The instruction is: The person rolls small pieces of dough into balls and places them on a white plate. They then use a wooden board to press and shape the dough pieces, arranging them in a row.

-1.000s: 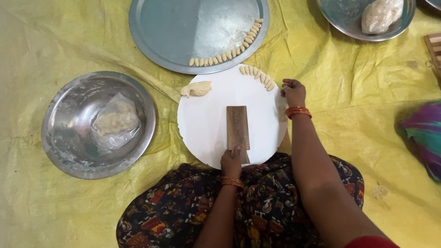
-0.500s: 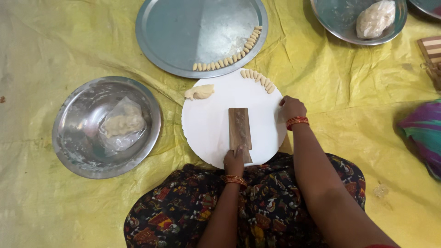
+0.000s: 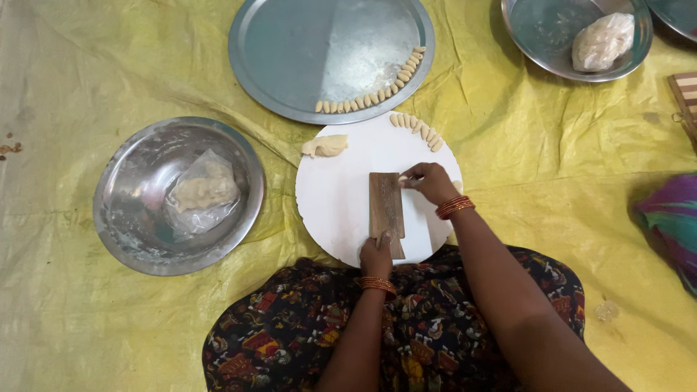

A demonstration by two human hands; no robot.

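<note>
A ridged wooden board point(image 3: 384, 205) lies on a round white disc point(image 3: 341, 203) in front of my lap. My left hand point(image 3: 376, 254) grips the board's near end. My right hand point(image 3: 428, 182) is at the board's upper right corner, fingertips pinched on a small dough piece point(image 3: 403, 178). A lump of dough point(image 3: 325, 146) rests at the disc's far left edge. Several shaped dough pieces point(image 3: 417, 130) line the disc's far right edge.
A large steel plate point(image 3: 319, 51) beyond the disc holds a curved row of shaped pieces point(image 3: 377, 91). A steel bowl point(image 3: 131, 210) at left holds bagged dough point(image 3: 203, 190); another bowl point(image 3: 544, 40) far right holds a dough bag point(image 3: 602, 41). Yellow sheet point(image 3: 87, 80) covers the floor.
My right hand has come in from the disc's right edge to the top of the wooden board, holding a small dough piece. The left hand stays on the board's near end.
</note>
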